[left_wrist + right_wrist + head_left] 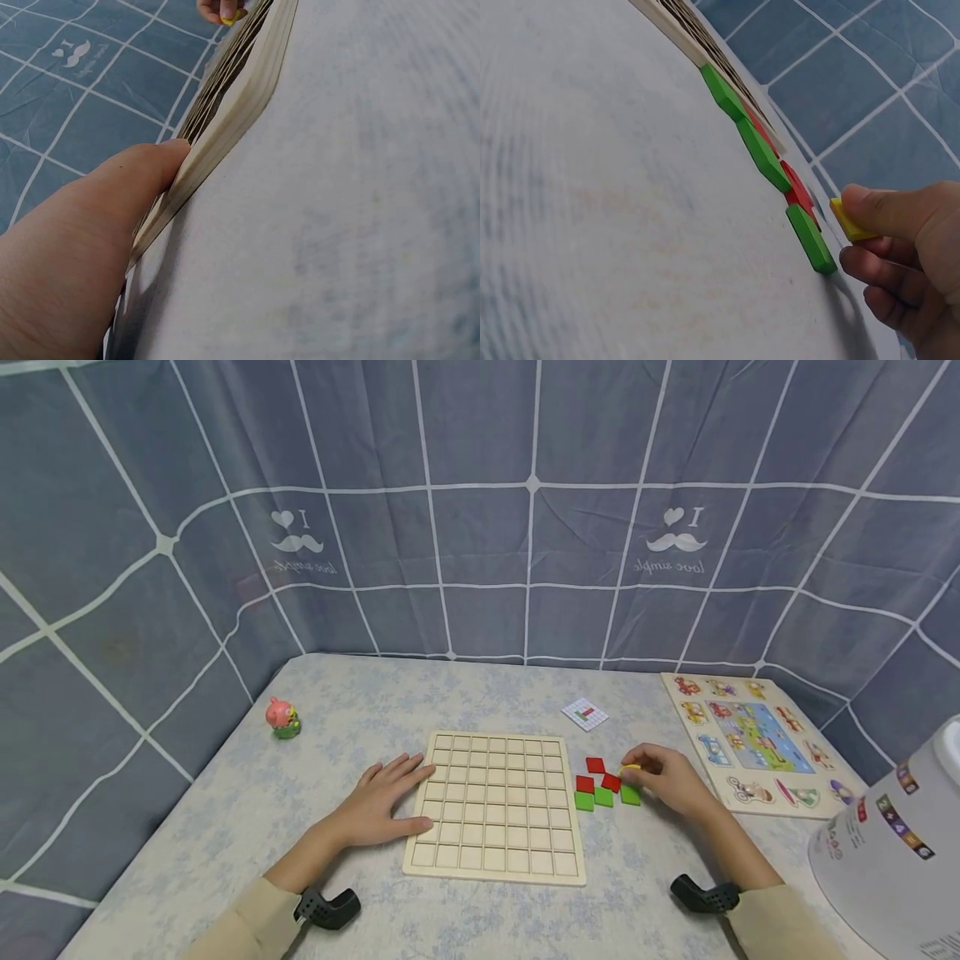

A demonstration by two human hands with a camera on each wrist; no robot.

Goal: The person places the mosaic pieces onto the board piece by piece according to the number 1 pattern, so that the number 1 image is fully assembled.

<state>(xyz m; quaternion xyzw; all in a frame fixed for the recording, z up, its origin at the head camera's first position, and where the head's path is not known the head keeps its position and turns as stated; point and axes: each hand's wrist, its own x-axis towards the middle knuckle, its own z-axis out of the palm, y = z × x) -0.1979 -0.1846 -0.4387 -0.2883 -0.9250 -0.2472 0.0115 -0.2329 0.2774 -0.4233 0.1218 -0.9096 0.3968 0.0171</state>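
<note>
White tub, right foreground. Wooden grid board, between both hands. Left hand: fingers spread, touching board's left side, grasping nothing. Right hand: 1 yellow tile, pinched, near 3 red tiles and 3 green tiles, right of board.
</note>
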